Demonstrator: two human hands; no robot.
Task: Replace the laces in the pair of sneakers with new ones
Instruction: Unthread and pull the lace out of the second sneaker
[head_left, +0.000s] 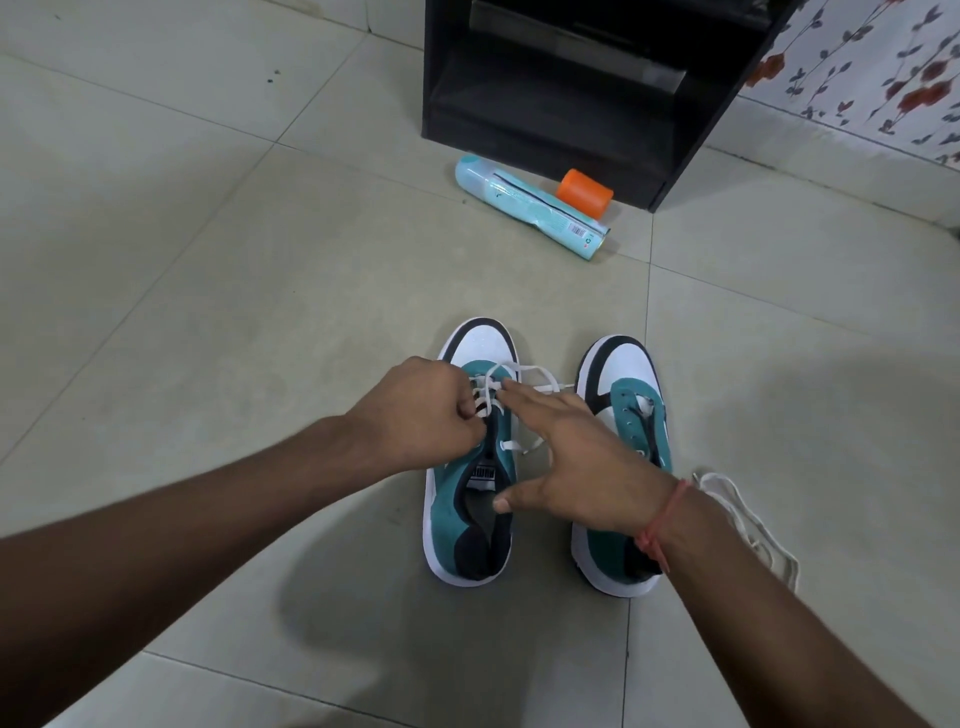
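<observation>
A floor of large pale tiles (218, 291) with thin grout lines fills the view. Far beyond both hands stands a black cabinet (582, 88) with open shelves, and to the right of it a wall covering with a red and grey floral print (872, 67). Between the cabinet and the hands a light blue spray can (530, 208) lies on its side, an orange cap (584, 193) touching it.

Two teal, white and black sneakers sit side by side, toes pointing away. The left sneaker (470, 519) lies under both hands; the right sneaker (623, 374) sits just right of the right hand and shows bare eyelets. A loose white lace (753, 525) lies on the tiles beside the right wrist (which wears a red thread).

The left hand (415, 415) is curled, pinching the white lace (524, 371) threaded through the left sneaker's upper eyelets. The right hand (576, 457) is spread flat, forefinger touching that lace.
</observation>
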